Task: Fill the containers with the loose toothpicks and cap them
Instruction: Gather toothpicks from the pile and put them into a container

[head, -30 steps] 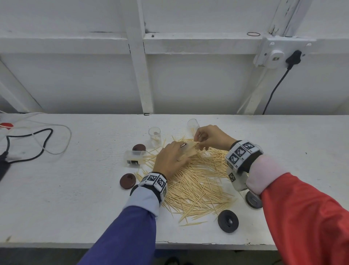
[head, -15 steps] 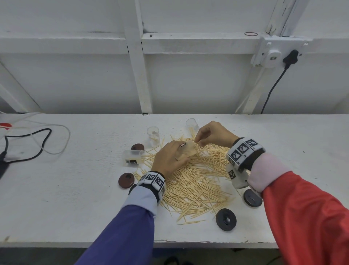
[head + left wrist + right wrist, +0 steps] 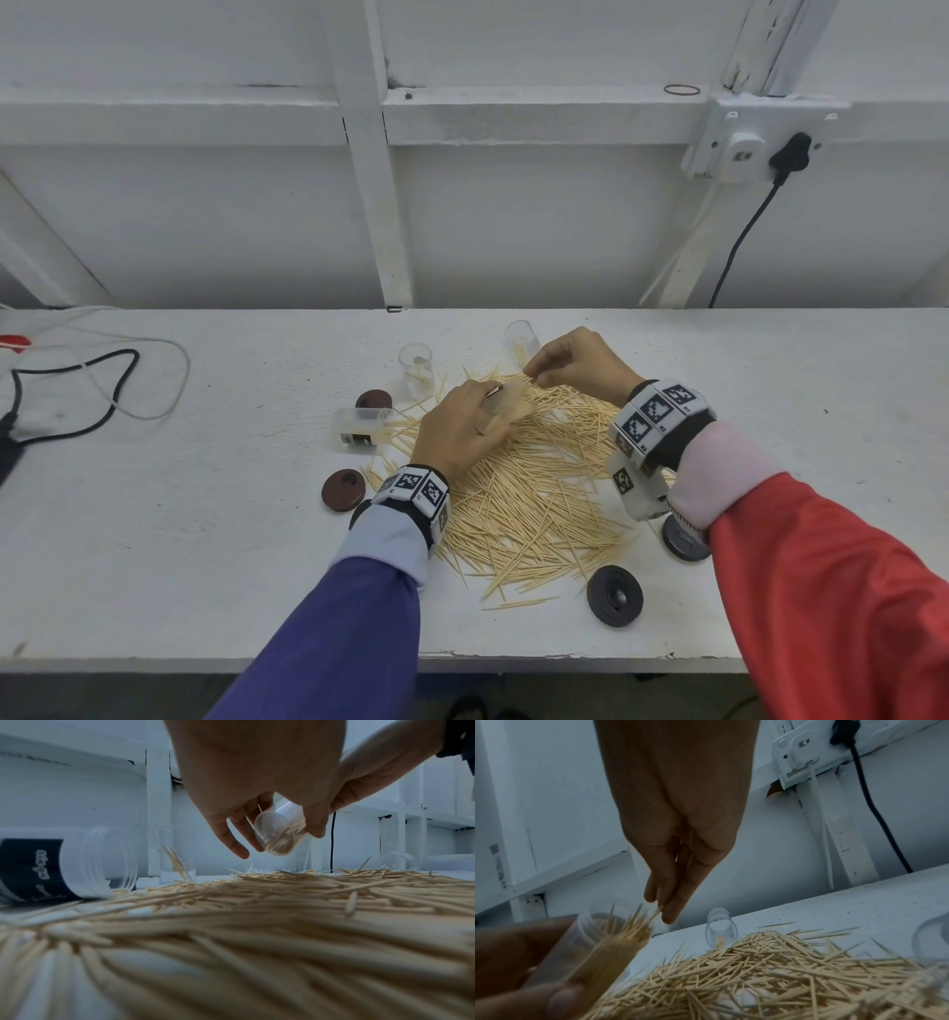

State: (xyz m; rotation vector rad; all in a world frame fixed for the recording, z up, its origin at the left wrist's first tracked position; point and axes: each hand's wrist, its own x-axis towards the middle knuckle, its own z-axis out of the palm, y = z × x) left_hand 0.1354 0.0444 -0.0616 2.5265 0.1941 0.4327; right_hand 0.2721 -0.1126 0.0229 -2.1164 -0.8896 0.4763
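Observation:
My left hand (image 3: 475,419) grips a clear container (image 3: 508,408), tilted over the toothpick pile (image 3: 539,493) and partly filled with toothpicks. The left wrist view shows the container's round base (image 3: 276,835) between thumb and fingers. My right hand (image 3: 536,372) hovers just past the container's mouth (image 3: 618,931) and pinches a few toothpicks (image 3: 655,912) between thumb and fingertips. Loose toothpicks cover the table's middle.
One clear container (image 3: 417,367) stands upright behind the pile, another (image 3: 521,336) is at the back, and a labelled one (image 3: 359,429) lies on its side to the left. Brown caps (image 3: 343,490) (image 3: 374,400) lie left, black caps (image 3: 614,595) (image 3: 683,539) front right. Cables (image 3: 77,390) trail at far left.
The right hand's fingertips have shifted slightly at the container's mouth. The left hand keeps its hold on the tilted container in the same spot.

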